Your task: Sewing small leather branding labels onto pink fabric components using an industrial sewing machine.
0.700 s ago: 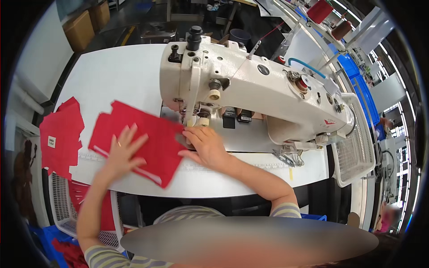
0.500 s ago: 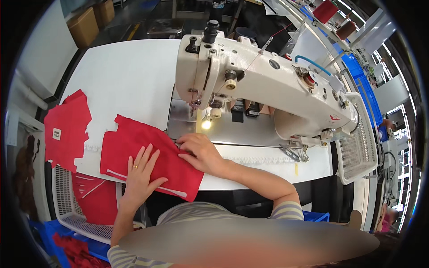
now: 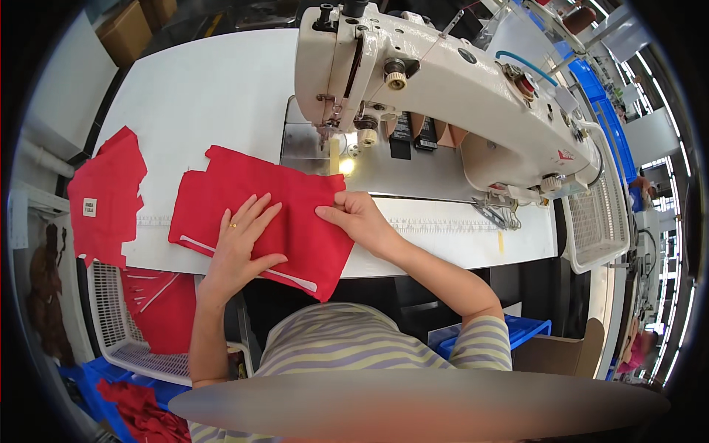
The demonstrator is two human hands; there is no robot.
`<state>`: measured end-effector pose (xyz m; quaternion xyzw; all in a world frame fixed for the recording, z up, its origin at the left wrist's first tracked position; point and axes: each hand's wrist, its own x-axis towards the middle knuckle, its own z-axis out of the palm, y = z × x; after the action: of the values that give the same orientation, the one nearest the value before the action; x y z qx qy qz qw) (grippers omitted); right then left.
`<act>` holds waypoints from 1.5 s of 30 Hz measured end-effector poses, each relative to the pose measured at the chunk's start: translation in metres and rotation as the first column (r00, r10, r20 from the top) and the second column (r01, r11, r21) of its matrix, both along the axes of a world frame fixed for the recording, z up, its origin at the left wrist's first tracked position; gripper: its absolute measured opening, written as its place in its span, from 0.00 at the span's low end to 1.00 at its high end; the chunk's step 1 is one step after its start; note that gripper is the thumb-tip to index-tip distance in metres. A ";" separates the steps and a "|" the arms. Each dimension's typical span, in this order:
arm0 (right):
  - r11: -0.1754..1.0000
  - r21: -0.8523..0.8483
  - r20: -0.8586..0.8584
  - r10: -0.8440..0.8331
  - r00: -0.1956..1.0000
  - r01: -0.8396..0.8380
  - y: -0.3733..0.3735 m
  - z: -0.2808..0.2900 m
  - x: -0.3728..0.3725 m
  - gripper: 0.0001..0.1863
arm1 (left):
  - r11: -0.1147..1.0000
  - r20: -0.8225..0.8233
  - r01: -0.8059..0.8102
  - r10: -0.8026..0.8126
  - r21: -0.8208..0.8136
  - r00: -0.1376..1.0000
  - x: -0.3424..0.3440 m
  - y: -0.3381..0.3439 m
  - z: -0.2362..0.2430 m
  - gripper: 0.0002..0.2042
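A red fabric piece with notched corners and white strips along its near edge lies on the white sewing table. My left hand rests on it with fingers stretched and a ring on one finger. At the fabric's right edge, my right hand pinches the cloth between thumb and fingers. Just beyond the fabric is the sewing machine, its needle area lit by a small lamp and apart from the cloth. Another red fabric piece with a small pale label lies at the table's left end.
A white basket with more red pieces stands below the table's left edge. Another white basket is beyond the machine on the right. Metal clips lie by the machine base. Blue bins sit below the table.
The view has shifted, so the table sits higher in it. The fabric's right edge has been drawn out flatter, and my right hand now grips that edge.
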<state>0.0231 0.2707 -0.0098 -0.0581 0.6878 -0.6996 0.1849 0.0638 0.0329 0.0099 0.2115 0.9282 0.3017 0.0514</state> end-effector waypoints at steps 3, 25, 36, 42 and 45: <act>0.997 0.068 -0.004 0.028 1.000 -0.027 0.004 -0.003 -0.001 0.17 | 0.998 0.020 -0.015 0.014 0.067 1.000 0.002 0.009 0.001 0.37; 0.973 -0.232 0.024 -0.009 1.000 0.015 -0.003 0.001 0.024 0.08 | 0.866 -0.367 -0.018 0.231 0.500 0.901 0.002 0.051 -0.015 0.11; 0.951 -0.275 -0.337 -0.233 0.912 0.141 -0.045 -0.003 0.039 0.08 | 0.522 0.044 -0.260 0.389 0.812 0.920 -0.001 0.050 -0.020 0.03; 0.983 -0.182 -0.044 -0.028 0.999 0.019 0.001 0.006 0.035 0.03 | 0.740 -0.158 -0.216 0.400 0.637 0.903 -0.007 0.013 -0.009 0.01; 0.953 -0.067 -0.400 -0.296 0.868 0.294 0.003 0.018 0.043 0.07 | 0.740 -0.028 -0.192 0.274 0.644 0.961 -0.006 0.020 -0.004 0.03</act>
<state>0.0658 0.2739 0.0080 -0.0963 0.7103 -0.6937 -0.0707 0.0579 0.0529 0.0061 0.1163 0.7917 0.5881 -0.1176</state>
